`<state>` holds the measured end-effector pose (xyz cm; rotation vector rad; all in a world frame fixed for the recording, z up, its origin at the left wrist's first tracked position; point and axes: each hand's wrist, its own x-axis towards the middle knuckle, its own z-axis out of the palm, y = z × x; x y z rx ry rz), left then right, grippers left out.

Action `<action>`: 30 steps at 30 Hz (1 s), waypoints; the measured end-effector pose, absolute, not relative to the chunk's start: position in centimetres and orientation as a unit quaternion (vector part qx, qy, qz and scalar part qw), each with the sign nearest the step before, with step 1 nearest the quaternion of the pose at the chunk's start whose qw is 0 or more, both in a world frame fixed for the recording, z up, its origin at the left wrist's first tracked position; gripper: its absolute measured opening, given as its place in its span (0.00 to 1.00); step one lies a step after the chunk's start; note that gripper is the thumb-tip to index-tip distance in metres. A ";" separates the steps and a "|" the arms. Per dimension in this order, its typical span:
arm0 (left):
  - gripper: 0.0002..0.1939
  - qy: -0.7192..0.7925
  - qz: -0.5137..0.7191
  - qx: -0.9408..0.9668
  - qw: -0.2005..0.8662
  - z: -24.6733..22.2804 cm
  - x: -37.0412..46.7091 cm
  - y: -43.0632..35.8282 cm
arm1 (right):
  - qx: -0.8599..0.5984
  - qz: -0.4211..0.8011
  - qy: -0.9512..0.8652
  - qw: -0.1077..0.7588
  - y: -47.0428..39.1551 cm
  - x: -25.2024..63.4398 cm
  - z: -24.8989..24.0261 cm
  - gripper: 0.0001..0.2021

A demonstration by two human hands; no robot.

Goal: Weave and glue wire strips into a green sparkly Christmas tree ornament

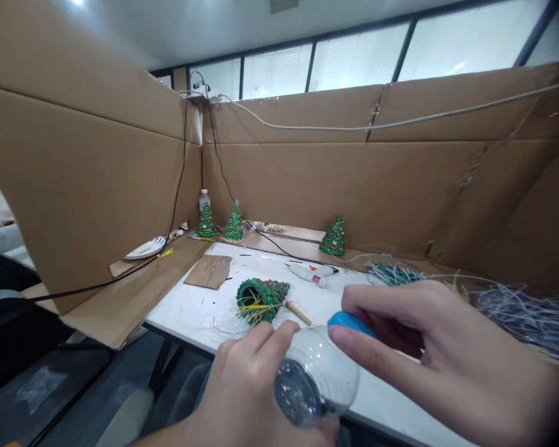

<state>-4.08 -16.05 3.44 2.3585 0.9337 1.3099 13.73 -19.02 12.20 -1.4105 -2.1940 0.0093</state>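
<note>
A clear, rounded plastic container with a dark disc-like end is held low in the centre by my left hand, its fingers wrapped round the left side. Pinched between the thumb and fingers of my right hand is a blue object, close to the container's upper edge; whether they touch is unclear. Beyond my left hand a green and red tinsel tree lies on its side on the white table, its hollow base facing left with yellow and white strands. A wooden stick lies beside it.
Three small green trees stand at the back. A glue gun, a cardboard piece and a black cable are on the table. Tinsel strands pile up at right. Cardboard walls enclose the table.
</note>
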 end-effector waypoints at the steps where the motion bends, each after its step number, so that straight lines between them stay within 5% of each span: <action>1: 0.28 0.324 0.461 0.815 0.137 3.5 -4.0 -16.1 | -0.517 -0.004 -0.813 0.269 -19.0 13.6 12.3 0.25; 11: 0.26 0.348 0.502 0.780 0.137 8.2 -6.4 -13.6 | -0.503 -0.047 -0.794 0.338 -18.4 14.9 12.4 0.20; 16: 0.23 0.407 0.527 0.744 0.052 10.0 -8.7 -6.3 | -0.568 0.020 -0.770 0.290 -17.1 16.4 11.1 0.21; 30: 0.33 0.637 0.443 0.630 -0.032 5.2 -16.8 14.1 | -0.644 0.134 -0.714 0.239 -16.0 18.7 6.1 0.23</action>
